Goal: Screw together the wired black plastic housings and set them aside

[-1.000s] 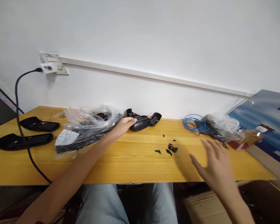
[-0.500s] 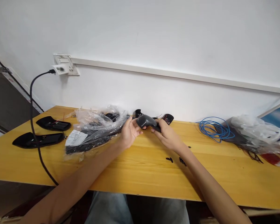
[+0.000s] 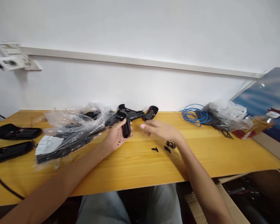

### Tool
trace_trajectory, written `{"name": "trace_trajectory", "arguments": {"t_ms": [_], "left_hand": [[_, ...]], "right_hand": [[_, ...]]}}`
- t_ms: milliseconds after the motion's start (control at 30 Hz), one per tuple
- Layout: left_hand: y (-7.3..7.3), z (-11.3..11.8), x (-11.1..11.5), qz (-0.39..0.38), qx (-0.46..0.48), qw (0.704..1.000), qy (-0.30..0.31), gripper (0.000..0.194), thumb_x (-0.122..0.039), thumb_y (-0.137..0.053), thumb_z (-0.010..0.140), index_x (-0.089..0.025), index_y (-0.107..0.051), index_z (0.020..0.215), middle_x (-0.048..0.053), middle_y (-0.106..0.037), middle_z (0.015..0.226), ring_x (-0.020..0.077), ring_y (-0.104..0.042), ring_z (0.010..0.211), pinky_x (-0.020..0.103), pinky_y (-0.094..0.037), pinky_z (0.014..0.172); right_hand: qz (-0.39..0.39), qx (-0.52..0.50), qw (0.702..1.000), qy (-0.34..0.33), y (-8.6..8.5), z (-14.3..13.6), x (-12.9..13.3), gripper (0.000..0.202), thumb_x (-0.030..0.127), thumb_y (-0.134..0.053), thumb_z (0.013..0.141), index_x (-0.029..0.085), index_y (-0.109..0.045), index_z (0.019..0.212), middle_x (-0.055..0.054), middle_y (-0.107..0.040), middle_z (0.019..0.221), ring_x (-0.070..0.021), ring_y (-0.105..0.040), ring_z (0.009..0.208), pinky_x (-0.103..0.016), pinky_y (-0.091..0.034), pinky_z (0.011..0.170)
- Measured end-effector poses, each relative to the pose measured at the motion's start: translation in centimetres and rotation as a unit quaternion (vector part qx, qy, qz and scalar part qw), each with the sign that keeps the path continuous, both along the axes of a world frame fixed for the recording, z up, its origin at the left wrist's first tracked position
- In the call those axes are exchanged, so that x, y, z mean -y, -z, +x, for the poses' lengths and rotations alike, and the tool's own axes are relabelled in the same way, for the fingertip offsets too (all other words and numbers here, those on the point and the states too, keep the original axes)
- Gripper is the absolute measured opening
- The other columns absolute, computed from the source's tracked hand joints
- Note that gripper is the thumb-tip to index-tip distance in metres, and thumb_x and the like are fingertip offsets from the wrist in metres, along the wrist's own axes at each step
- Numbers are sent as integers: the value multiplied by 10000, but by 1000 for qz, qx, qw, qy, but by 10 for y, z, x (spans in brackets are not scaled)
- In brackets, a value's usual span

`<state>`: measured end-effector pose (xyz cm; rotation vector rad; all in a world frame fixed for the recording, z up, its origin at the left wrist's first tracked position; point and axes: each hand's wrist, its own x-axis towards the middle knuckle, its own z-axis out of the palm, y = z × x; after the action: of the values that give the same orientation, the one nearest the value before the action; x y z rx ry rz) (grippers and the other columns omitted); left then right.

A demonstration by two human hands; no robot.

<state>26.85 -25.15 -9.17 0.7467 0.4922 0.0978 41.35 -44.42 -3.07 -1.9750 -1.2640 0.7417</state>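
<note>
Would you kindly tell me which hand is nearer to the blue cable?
Right: the right hand is to the left of the blue cable, apart from it; the left hand, holding a black part, is farther left.

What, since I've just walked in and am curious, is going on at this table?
A person's left hand holds a black, curved plastic part above a yellow wooden table. The blurred right hand hovers to its right; whether it holds anything is unclear. Small black plastic pieces lie loose on the table near that hand. A crumpled clear plastic bag lies left of the held part, and a coil of thin blue cable lies farther right.
</note>
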Motion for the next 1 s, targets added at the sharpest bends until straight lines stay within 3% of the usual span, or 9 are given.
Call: {"name": "trace_trajectory", "arguments": {"t_ms": [100, 167, 267, 400, 533, 667, 833, 900, 1000], "left_hand": [[-7, -1, 0, 32, -30, 998, 54, 283, -423, -665, 1049, -144, -702, 1013, 18, -613, 708, 93, -531, 519, 178, -422, 447], [-10, -2, 4, 57, -47, 994, 75, 279, -425, -693, 1021, -147, -694, 1045, 6, -602, 696, 83, -495, 485, 170, -360, 406], [-12, -2, 11, 88, -41, 993, 64, 267, -383, -775, 939, -164, -669, 1047, 18, -656, 783, 80, -519, 496, 171, -332, 384], [-7, -4, 11, 112, -20, 989, 92, 340, -456, -820, 887, -182, -663, 1014, -9, -582, 683, 87, -455, 441, 189, -202, 328], [-1, -6, 7, 111, -17, 989, 96, 386, -519, -799, 866, -174, -691, 1003, -2, -555, 641, 99, -436, 432, 203, -177, 323], [0, -7, 6, 101, -32, 989, 101, 402, -551, -764, 867, -168, -713, 981, 3, -527, 597, 114, -443, 445, 214, -188, 341], [-1, -8, 10, 115, -6, 988, 102, 391, -561, -797, 849, -196, -684, 937, -12, -531, 596, 113, -436, 451, 221, -230, 371], [0, -8, 12, 119, 4, 990, 82, 387, -527, -842, 824, -201, -663, 930, -20, -562, 644, 102, -458, 473, 214, -338, 416], [4, -7, 14, 111, -9, 993, 41, 409, -469, -898, 789, -211, -655, 992, -29, -602, 728, 103, -528, 534, 214, -468, 507]], "right_hand": [[-155, 91, 977, 116, -13, 52, 43, 275, 465, -706, 981, 205, -777, 1035, -70, -812, 1028, -232, -734, 903, -320, -536, 786], [-248, 97, 954, 135, -12, 76, 61, 198, 372, -759, 911, 181, -784, 956, -97, -818, 966, -242, -733, 845, -320, -523, 726], [-305, 56, 940, 139, -1, 85, 65, 346, 483, -738, 940, 167, -730, 799, -113, -780, 797, -230, -702, 696, -324, -490, 637], [-302, 87, 940, 133, 14, 75, 49, 396, 567, -803, 888, 177, -735, 871, -90, -782, 839, -210, -689, 711, -302, -452, 622], [-273, 127, 947, 109, 20, 65, 39, 157, 328, -797, 851, 181, -757, 892, -81, -800, 895, -205, -686, 765, -285, -430, 629], [-227, 149, 958, 92, 24, 55, 32, 109, 252, -724, 843, 178, -746, 921, -89, -800, 949, -215, -685, 820, -292, -449, 684], [26, 5, 997, 73, 35, 31, 14, 222, 361, -667, 893, 174, -731, 993, -73, -774, 996, -196, -678, 878, -319, -536, 811], [106, -100, 987, 71, 39, 17, 5, 303, 467, -714, 902, 185, -740, 1008, -66, -769, 1001, -185, -673, 852, -331, -559, 794], [147, -193, 968, 69, 42, -1, -6, 375, 549, -807, 888, 203, -772, 1029, -56, -780, 1015, -167, -674, 839, -330, -573, 801]]}}
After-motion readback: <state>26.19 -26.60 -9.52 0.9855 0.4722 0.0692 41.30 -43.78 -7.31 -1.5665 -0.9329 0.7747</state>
